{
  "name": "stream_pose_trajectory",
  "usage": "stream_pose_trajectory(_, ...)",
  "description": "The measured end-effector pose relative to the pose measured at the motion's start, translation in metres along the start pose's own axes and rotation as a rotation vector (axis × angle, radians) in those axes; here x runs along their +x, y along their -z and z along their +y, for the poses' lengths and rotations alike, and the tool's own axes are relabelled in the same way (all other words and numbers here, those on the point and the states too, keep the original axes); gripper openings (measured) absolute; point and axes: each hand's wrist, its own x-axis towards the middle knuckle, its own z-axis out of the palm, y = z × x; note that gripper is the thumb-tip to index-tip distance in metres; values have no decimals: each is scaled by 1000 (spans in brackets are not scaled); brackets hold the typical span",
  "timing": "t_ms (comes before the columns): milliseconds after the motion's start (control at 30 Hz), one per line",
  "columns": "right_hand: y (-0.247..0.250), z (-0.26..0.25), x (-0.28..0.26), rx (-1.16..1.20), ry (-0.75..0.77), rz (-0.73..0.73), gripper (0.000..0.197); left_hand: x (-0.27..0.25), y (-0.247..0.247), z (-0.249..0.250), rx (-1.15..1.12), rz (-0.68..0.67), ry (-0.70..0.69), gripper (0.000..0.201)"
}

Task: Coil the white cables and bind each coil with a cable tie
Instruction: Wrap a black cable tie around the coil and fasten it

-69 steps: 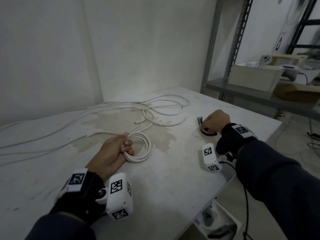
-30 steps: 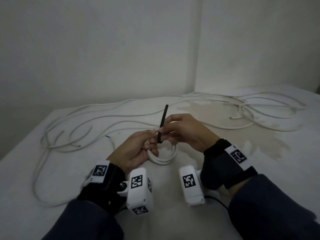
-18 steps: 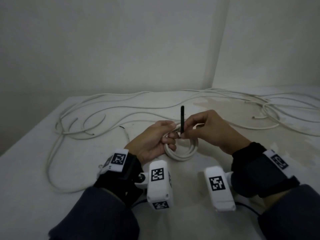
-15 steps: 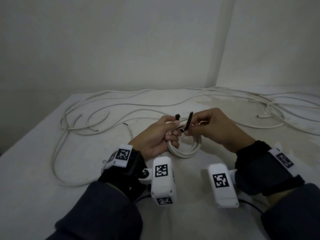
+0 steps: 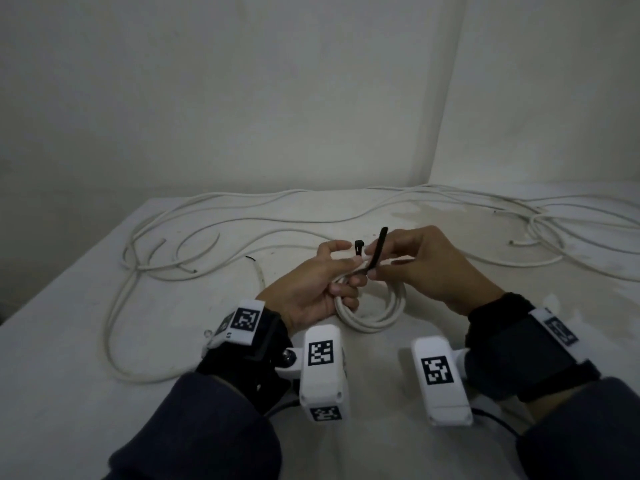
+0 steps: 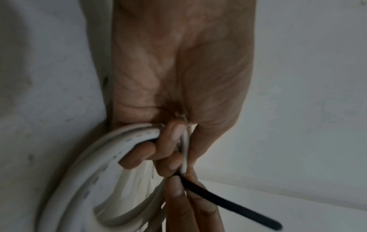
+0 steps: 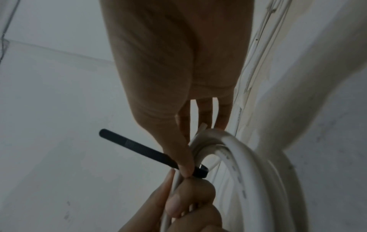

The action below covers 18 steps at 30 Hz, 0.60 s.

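A small coil of white cable (image 5: 377,315) (image 6: 83,177) (image 7: 256,177) lies on the table, lifted at its far edge. My left hand (image 5: 325,278) (image 6: 170,146) grips that edge with curled fingers. A black cable tie (image 5: 375,249) (image 6: 228,200) (image 7: 139,149) is looped under the bundle, its head (image 5: 358,244) sticking up by my left thumb. My right hand (image 5: 412,261) (image 7: 184,149) pinches the tie's tail between thumb and forefinger, just right of the left hand. The tail points up and is free of the head.
Loose white cables (image 5: 194,251) run over the white table (image 5: 86,393) to the left and in a tangle (image 5: 561,233) at the far right. Bare walls (image 5: 277,98) meet in a corner behind. The near table edge is hidden by my sleeves.
My right hand came back from the tie pile with one black tie and joined the left at the coil. The straight tie has since been bent round the bundle, both ends up.
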Motion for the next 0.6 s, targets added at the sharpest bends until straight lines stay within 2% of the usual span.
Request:
stream_pose_trajectory(100, 3, 3, 1, -61, 28, 57, 14, 3, -2, -2, -13, 26, -1, 22)
stream_pose_trajectory(200, 2, 4, 2, -111, 48, 82, 20, 4, -2, -2, 2, 11, 9, 11)
stream_pose_trajectory(367, 3, 6, 3, -118, 68, 111, 18, 4, -4, -5, 31, 8, 24, 40)
stream_pose_trajectory(400, 3, 6, 3, -124, 69, 108, 19, 4, -4, -5, 41, 10, 22, 40)
stream_pose_trajectory(533, 2, 4, 2, -103, 73, 80, 20, 3, -6, -4, 68, 47, 1, 20)
stream_pose_trajectory(600, 2, 4, 1, -36, 49, 59, 13, 3, -7, -5, 76, 62, -21, 15)
